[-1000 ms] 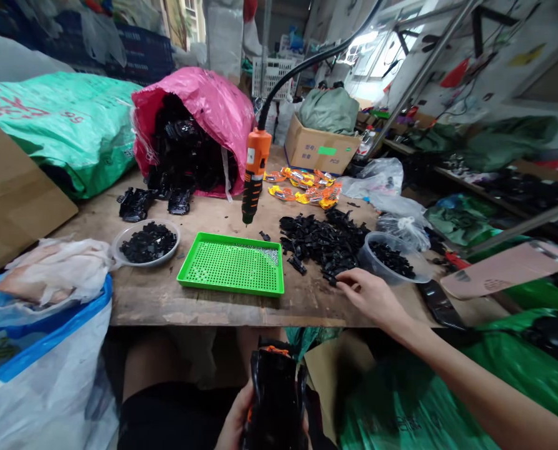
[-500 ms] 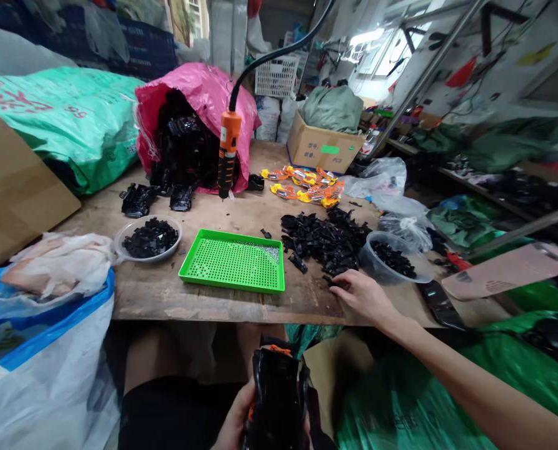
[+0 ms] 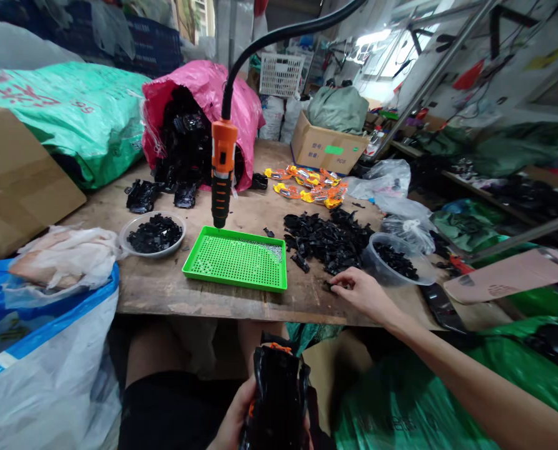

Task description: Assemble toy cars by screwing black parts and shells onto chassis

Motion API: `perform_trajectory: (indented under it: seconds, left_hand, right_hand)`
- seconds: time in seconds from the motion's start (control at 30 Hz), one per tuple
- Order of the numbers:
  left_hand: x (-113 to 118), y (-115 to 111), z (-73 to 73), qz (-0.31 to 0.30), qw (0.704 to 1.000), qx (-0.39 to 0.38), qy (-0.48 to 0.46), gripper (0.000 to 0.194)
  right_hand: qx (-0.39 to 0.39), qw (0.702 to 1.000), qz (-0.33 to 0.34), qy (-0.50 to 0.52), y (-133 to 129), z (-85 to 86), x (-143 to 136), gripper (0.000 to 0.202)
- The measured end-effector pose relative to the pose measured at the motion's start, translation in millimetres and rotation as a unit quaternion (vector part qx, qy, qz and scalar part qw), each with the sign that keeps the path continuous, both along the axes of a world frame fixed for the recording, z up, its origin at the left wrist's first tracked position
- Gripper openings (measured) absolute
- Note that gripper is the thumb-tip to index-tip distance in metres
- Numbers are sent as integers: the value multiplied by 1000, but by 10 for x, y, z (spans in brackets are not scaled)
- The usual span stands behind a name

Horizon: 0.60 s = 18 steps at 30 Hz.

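Nearest, at 6 o'clock below the surface edge, the left hand [image 3: 234,425] has its grip wrapped around a glossy black plastic toy-car body [image 3: 277,400] with an orange trim at its top, held upright over the lap. The shell looks light and stiff but smooth, so it could slip; holding it by its long sides, as the palm and fingers do now, seems the safest hold, away from thin edges that might snap.

Further out, at 3 o'clock on the wooden surface [image 3: 166,290], the right hand [image 3: 360,294] lies palm down with its fingertips closed onto a small black plastic part [image 3: 329,286] at the near edge of a loose heap of black parts [image 3: 328,237]. Whether the piece is actually pinched off the wood, I cannot tell. Such bits look tiny, rigid and feather-light, best taken by a fingertip pinch.

Just beside the heap at 3 o'clock stands a clear tub [image 3: 395,262] with more parts. At 12 o'clock lies a green perforated tray [image 3: 234,265] carrying screws, with an orange electric screwdriver [image 3: 222,172] hanging over its far edge. At 10 o'clock sits a shallow bowl of parts [image 3: 153,232], and beyond it a pink sack [image 3: 213,100] of black shells.
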State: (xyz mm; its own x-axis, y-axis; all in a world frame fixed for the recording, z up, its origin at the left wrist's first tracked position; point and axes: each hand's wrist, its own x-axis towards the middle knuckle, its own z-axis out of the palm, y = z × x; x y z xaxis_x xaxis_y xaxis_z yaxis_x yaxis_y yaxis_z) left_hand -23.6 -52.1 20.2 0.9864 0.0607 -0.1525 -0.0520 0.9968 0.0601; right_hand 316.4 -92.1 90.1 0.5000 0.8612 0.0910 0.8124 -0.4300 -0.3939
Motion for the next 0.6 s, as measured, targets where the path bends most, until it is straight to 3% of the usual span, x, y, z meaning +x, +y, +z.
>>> perform_trajectory:
  seconds: [0.17,0.33,0.47,0.6]
  left_hand:
    - [-9,-33,-52,-18,1000,3,3,43]
    - [-1,-71,-114,-28,1000,3,9,65]
    - [-3,-79,-141,-18,1000,0,15,72]
    - [-16,-92,-165,-14,1000,3,8,76]
  right_hand:
    - [56,998,34,11,-43,82,-124,27]
    - [97,990,93,35,-88,121,-241,28]
    - [80,991,70,85,-109,100,-296,28]
    - [109,972,12,207,-105,21,-332,34]
